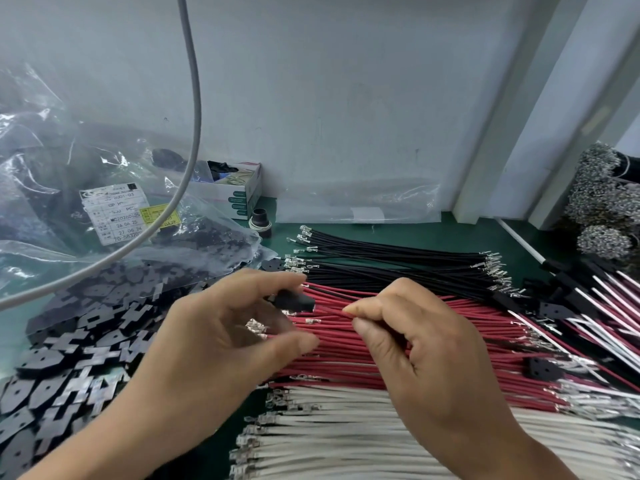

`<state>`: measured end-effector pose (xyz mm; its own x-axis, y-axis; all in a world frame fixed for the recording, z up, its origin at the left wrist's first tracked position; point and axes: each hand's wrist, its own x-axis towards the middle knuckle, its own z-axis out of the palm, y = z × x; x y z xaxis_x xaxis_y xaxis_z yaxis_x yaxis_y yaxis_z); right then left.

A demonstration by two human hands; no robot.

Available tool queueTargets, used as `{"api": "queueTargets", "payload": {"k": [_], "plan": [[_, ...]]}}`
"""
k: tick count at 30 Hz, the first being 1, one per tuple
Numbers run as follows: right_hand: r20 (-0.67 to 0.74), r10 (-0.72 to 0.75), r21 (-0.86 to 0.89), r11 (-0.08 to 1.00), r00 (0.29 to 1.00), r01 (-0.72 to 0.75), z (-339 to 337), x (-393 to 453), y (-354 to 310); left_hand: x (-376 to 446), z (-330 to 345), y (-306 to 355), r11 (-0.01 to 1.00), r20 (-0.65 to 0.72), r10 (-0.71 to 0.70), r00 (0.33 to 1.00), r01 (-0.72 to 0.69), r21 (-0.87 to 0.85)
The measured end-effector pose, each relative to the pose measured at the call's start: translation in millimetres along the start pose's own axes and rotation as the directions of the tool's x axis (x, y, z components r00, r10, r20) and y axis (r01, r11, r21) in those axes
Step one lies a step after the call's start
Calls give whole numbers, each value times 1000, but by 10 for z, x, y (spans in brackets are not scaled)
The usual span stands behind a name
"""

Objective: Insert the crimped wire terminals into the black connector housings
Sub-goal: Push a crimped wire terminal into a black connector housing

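From my head camera, looking down at the green bench mat (pixel 398 228): my left hand (pixel 221 334) holds a small black plastic connector housing (pixel 292 300) pinched between fingertips and thumb, just above the wire rows. My right hand (pixel 412 344) pinches a single red insulated wire (pixel 330 310) between thumb and forefinger, its free end pointing left and reaching the housing's right face; whether the terminal is already inside I cannot tell, since that spot is blurred.

Under my hands lie three rows of cut wires with shiny crimped terminals at their ends: black wires (pixel 398 261) farthest from me, red wires (pixel 346 362) in the middle, white wires (pixel 346 441) nearest. To my left a loose heap of flat black housings (pixel 79 344) spills from a clear plastic bag (pixel 52 174) bearing a white printed label (pixel 114 213). A grey cable (pixel 194 109) curves down in front of the bag. A small open cardboard box (pixel 242 194) stands against the pale wall behind it. On the right lie finished assemblies of white, red and black wires in black housings (pixel 588 306), with bundles of terminal-tipped wire ends (pixel 602 202) behind them.
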<state>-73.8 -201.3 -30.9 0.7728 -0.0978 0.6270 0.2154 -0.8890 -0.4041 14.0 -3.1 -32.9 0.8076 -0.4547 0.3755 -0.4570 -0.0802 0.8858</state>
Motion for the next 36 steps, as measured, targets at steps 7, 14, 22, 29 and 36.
{"api": "queueTargets", "payload": {"k": [7,14,22,29,36], "plan": [[5,-104,-23,994,995,104,-7,7,-5,-20,-23,31,985,22,73,997,-76,152],[-3,-123,-21,992,992,123,49,-17,-41,-26,-26,-17,994,88,-50,995,58,-89],[-49,-176,-180,970,983,165,-89,36,-21,-6,-23,-10,1000,59,-19,998,19,-6],[567,-114,-24,988,816,155,-135,-24,-154,7,-54,-17,999,-20,-23,1000,24,49],[572,-85,2,995,816,102,-73,-27,-115,13,-53,-47,998,-16,-58,998,58,26]]}}
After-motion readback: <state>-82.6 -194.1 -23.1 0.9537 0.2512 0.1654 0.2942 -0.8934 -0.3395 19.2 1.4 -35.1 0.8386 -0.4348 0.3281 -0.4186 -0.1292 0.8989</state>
